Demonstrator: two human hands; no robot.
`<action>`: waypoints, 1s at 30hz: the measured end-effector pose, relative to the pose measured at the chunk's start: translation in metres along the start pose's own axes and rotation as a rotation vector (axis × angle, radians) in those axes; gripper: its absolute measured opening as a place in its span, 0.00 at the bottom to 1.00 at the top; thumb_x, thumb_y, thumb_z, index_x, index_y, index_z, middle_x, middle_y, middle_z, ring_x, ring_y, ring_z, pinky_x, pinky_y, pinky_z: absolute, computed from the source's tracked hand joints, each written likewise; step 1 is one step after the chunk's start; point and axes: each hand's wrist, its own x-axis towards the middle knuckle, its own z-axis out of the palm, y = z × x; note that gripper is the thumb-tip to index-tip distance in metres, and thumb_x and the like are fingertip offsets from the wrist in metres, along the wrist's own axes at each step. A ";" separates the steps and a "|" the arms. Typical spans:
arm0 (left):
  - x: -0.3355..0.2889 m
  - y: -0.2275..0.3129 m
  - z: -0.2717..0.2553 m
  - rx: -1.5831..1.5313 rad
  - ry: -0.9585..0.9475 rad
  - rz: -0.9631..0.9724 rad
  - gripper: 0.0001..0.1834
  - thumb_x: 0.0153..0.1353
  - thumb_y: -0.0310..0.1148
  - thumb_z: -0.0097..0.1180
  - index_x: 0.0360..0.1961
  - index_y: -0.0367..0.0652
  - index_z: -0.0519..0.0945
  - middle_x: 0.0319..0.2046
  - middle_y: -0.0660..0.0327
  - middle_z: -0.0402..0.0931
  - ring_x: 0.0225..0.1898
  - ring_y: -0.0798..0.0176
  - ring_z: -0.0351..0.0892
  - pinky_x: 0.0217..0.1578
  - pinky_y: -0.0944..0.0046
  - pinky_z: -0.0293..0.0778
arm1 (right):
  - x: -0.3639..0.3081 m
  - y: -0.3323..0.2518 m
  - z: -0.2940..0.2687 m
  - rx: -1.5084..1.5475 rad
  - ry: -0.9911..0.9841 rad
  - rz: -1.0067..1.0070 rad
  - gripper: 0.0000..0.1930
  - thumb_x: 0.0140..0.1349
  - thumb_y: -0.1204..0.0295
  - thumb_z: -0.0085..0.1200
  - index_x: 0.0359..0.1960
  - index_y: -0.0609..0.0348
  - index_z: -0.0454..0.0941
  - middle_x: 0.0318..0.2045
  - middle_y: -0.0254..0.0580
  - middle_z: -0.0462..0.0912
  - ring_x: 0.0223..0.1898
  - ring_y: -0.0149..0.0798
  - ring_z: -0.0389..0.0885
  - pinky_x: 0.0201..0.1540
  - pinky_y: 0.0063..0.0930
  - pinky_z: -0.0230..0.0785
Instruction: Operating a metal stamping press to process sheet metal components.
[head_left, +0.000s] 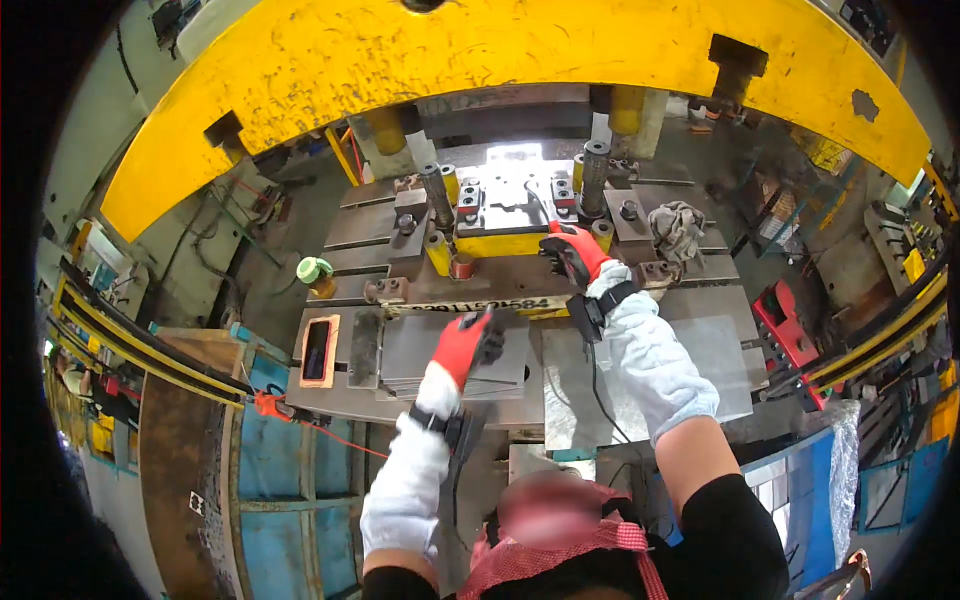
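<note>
My left hand (468, 345), in a red glove with dark fingers, is over a stack of flat metal sheets (415, 350) on the press table, its fingers stretched out and apart. Farther forward, my right hand (575, 255), gloved alike, is at the front right of the die. Its fingers are curled around what looks like the near end of a thin hooked rod (538, 200), which reaches over the die's bright top; the grip itself is partly hidden. The die (512, 240) has a yellow front block and stands between dark guide posts (595, 165).
A yellow press beam (480, 50) spans above the die. A crumpled grey rag (677, 230) lies at the right. A large sheet (640, 380) is under my right forearm. A phone (317, 350) and a green-capped bottle (315, 272) are at the left; a red metal part (787, 330) stands far right.
</note>
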 end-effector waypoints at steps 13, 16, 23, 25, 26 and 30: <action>0.228 0.026 -0.055 0.299 0.113 0.303 0.20 0.60 0.45 0.46 0.29 0.36 0.77 0.26 0.61 0.78 0.26 0.66 0.75 0.28 0.62 0.74 | -0.311 0.049 -0.069 -0.040 0.279 0.156 0.33 0.50 0.78 0.53 0.60 0.61 0.57 0.32 0.33 0.74 0.25 0.24 0.68 0.26 0.18 0.65; 0.226 0.027 -0.073 0.495 0.158 0.337 0.19 0.62 0.41 0.46 0.30 0.33 0.78 0.28 0.61 0.79 0.25 0.69 0.75 0.27 0.62 0.74 | -0.329 0.077 -0.076 0.005 0.319 0.259 0.31 0.51 0.79 0.53 0.59 0.61 0.59 0.36 0.36 0.75 0.27 0.26 0.71 0.29 0.20 0.67; 0.069 0.004 -0.027 0.552 0.222 0.680 0.09 0.53 0.33 0.48 0.29 0.42 0.78 0.27 0.59 0.76 0.31 0.58 0.72 0.35 0.59 0.66 | -0.289 0.139 -0.109 0.208 0.301 0.380 0.17 0.56 0.78 0.47 0.49 0.61 0.66 0.29 0.45 0.78 0.22 0.36 0.76 0.24 0.30 0.72; -0.017 -0.020 -0.070 1.643 0.293 0.956 0.09 0.49 0.31 0.46 0.30 0.46 0.78 0.31 0.55 0.75 0.39 0.48 0.72 0.43 0.51 0.64 | -0.281 0.145 -0.106 0.149 0.276 0.331 0.12 0.59 0.76 0.46 0.46 0.61 0.68 0.31 0.45 0.79 0.27 0.39 0.79 0.26 0.32 0.73; -0.067 -0.032 -0.080 1.572 0.324 0.900 0.11 0.48 0.30 0.47 0.32 0.43 0.77 0.32 0.52 0.75 0.38 0.47 0.72 0.40 0.51 0.66 | -0.278 0.125 -0.091 -0.048 0.305 0.294 0.11 0.57 0.77 0.48 0.43 0.63 0.69 0.34 0.43 0.79 0.32 0.38 0.79 0.32 0.29 0.73; -0.214 -0.095 -0.102 0.260 0.486 0.404 0.13 0.52 0.26 0.50 0.40 0.35 0.75 0.34 0.63 0.75 0.37 0.68 0.73 0.40 0.67 0.70 | -0.295 0.164 -0.127 0.226 0.391 0.212 0.15 0.59 0.74 0.49 0.48 0.57 0.66 0.31 0.34 0.75 0.31 0.31 0.74 0.32 0.26 0.69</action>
